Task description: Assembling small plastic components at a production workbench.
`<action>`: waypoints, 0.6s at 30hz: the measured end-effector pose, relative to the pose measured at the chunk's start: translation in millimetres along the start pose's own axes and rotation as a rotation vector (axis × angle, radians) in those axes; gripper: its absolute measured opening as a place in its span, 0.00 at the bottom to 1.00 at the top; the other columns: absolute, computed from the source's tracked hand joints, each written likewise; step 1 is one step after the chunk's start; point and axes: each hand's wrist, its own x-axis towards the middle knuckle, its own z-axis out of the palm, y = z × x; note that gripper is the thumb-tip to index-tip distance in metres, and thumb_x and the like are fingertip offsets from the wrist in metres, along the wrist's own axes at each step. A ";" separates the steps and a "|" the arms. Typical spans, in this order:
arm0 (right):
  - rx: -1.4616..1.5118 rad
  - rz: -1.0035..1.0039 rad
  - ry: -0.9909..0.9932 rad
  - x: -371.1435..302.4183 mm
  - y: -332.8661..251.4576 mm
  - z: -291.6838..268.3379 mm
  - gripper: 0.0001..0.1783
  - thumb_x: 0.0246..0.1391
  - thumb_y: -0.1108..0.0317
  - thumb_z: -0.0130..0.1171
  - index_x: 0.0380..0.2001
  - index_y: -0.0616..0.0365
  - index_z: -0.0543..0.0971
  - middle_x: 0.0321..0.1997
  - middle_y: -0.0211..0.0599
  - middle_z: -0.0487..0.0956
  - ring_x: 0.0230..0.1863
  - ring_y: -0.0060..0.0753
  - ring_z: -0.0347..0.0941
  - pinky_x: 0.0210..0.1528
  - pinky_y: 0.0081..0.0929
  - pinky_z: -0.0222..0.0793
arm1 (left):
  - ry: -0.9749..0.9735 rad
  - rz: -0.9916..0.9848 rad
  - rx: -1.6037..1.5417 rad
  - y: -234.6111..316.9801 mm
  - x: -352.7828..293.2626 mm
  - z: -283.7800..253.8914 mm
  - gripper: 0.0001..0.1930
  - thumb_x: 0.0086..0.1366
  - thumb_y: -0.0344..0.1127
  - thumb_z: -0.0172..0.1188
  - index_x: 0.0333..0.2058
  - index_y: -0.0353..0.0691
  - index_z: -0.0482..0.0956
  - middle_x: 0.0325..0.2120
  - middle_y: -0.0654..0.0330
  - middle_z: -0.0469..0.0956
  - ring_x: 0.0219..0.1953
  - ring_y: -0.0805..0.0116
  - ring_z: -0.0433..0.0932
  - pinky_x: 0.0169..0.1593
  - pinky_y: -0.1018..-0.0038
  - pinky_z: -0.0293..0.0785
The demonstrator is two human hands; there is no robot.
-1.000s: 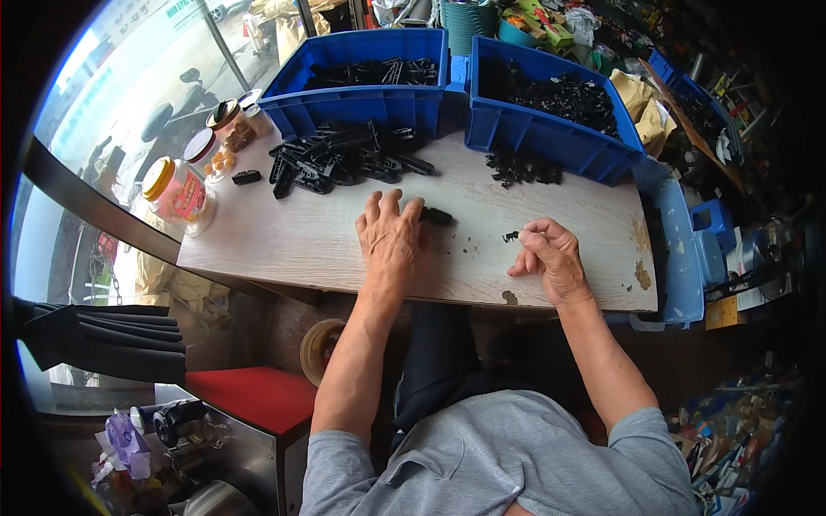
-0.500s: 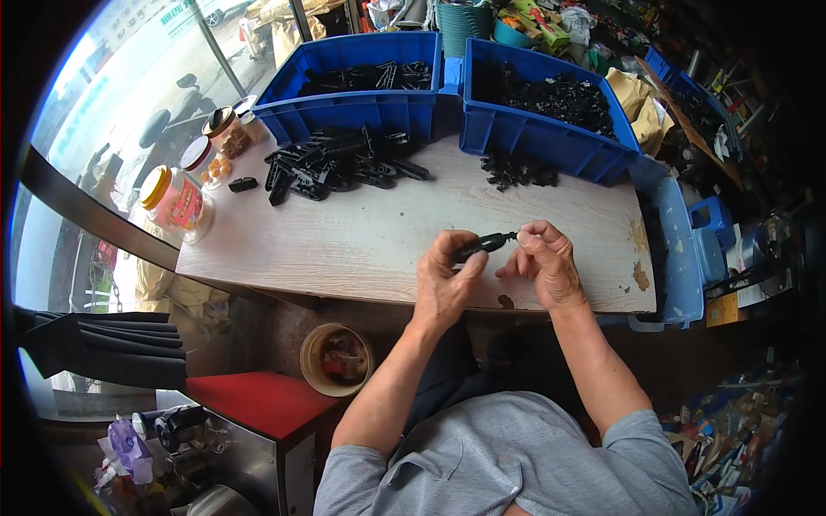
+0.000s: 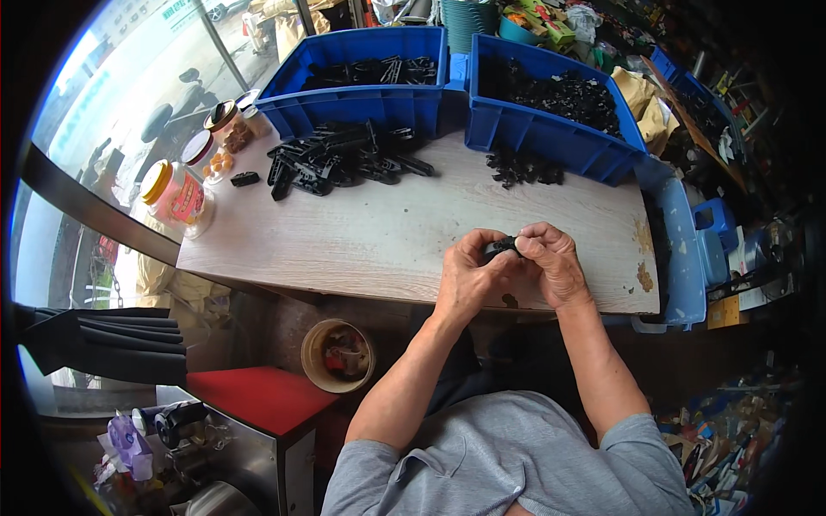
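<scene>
Over the near side of the bench (image 3: 344,241), the left hand (image 3: 465,277) and right hand (image 3: 559,268) pinched a black part (image 3: 505,244) between their fingers (image 3: 542,230), apparently fitting it together, and the next move seemed to call for careful alignment and a firm push.

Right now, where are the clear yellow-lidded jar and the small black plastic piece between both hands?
Clear yellow-lidded jar (image 3: 184,203): head view, middle of its body.
Small black plastic piece (image 3: 504,245): head view, its exposed section.

Lidded jars (image 3: 218,165) are standing at ten o'clock; a bucket (image 3: 312,358) (litter (image 3: 347,354) is lying inside) is sitting at seven, a purple packet (image 3: 129,442) at eight.
</scene>
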 end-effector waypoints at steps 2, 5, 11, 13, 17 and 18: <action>-0.021 0.016 -0.020 3.6 4.5 -12.1 0.08 0.53 0.73 0.66 0.37 0.58 0.80 0.26 0.26 0.80 0.28 0.18 0.75 0.35 0.19 0.75 | 0.022 -0.010 0.002 6.9 0.5 2.1 0.10 0.62 0.29 0.65 0.39 0.30 0.78 0.27 0.61 0.80 0.28 0.79 0.78 0.33 0.82 0.76; -0.058 0.024 -0.047 5.3 4.3 -14.0 0.07 0.54 0.74 0.65 0.36 0.58 0.78 0.26 0.24 0.78 0.30 0.20 0.76 0.38 0.26 0.81 | 0.022 -0.117 -0.038 12.6 1.6 1.3 0.10 0.63 0.32 0.64 0.37 0.30 0.78 0.24 0.62 0.79 0.26 0.78 0.77 0.31 0.82 0.75; -0.267 0.041 -0.008 0.5 -9.1 9.6 0.11 0.55 0.60 0.65 0.33 0.54 0.77 0.21 0.22 0.73 0.18 0.15 0.67 0.21 0.14 0.63 | 0.138 -0.079 -0.158 6.4 1.3 3.7 0.09 0.63 0.32 0.62 0.33 0.30 0.78 0.24 0.62 0.78 0.22 0.79 0.75 0.27 0.83 0.73; -0.328 0.088 -0.006 -0.5 -13.1 14.1 0.17 0.54 0.53 0.65 0.26 0.55 0.76 0.15 0.23 0.69 0.13 0.15 0.61 0.16 0.17 0.61 | 0.195 -0.055 -0.212 8.0 -1.6 6.2 0.08 0.63 0.31 0.62 0.33 0.31 0.77 0.24 0.63 0.77 0.22 0.79 0.75 0.26 0.83 0.73; -0.403 0.088 -0.074 -0.6 -4.8 8.6 0.18 0.55 0.53 0.62 0.22 0.54 0.72 0.14 0.23 0.66 0.12 0.16 0.59 0.14 0.20 0.63 | 0.166 -0.029 -0.184 1.4 -4.4 2.6 0.06 0.64 0.30 0.61 0.33 0.32 0.78 0.26 0.60 0.79 0.22 0.78 0.76 0.27 0.82 0.76; -0.435 0.058 -0.042 -0.1 -0.1 7.7 0.18 0.55 0.54 0.61 0.20 0.54 0.71 0.14 0.24 0.65 0.12 0.16 0.59 0.14 0.20 0.64 | 0.141 -0.027 -0.190 1.3 -4.6 1.6 0.06 0.64 0.30 0.61 0.33 0.32 0.78 0.26 0.60 0.79 0.22 0.78 0.76 0.27 0.82 0.76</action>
